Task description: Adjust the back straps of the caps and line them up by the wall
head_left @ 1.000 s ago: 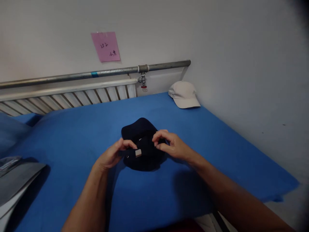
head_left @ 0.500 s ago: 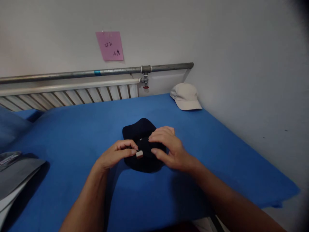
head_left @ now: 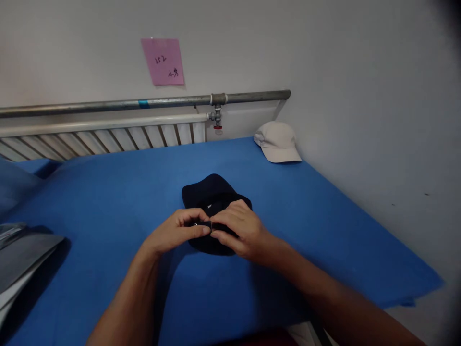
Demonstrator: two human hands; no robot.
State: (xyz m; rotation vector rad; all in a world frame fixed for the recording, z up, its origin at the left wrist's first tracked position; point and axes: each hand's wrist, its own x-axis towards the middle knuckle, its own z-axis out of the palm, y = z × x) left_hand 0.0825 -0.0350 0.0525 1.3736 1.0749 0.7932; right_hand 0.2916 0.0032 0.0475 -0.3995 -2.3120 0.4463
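Observation:
A dark navy cap (head_left: 209, 190) lies on the blue-covered table in front of me, its brim towards the far left and its opening partly in view with a small white label. My left hand (head_left: 182, 230) pinches the cap's dark back strap (head_left: 206, 224) between thumb and forefinger. Just beside it, my right hand (head_left: 239, 229) is closed on the same strap, fingertips almost touching those of the left. A bit of shiny metal shows by the left fingers. What lies under the right fingertips is hidden.
On the blue cover (head_left: 118, 192), a beige cap (head_left: 279, 139) sits at the back right by the wall. Grey caps or fabric pieces (head_left: 29, 254) lie at the left edge. Behind run a metal pipe (head_left: 173, 102), a radiator (head_left: 144, 137) and a red-handled valve (head_left: 217, 127).
My right hand has moved left across the cap and closed on the strap beside my left hand. The light-coloured buckle seen at the left fingertips is now out of sight.

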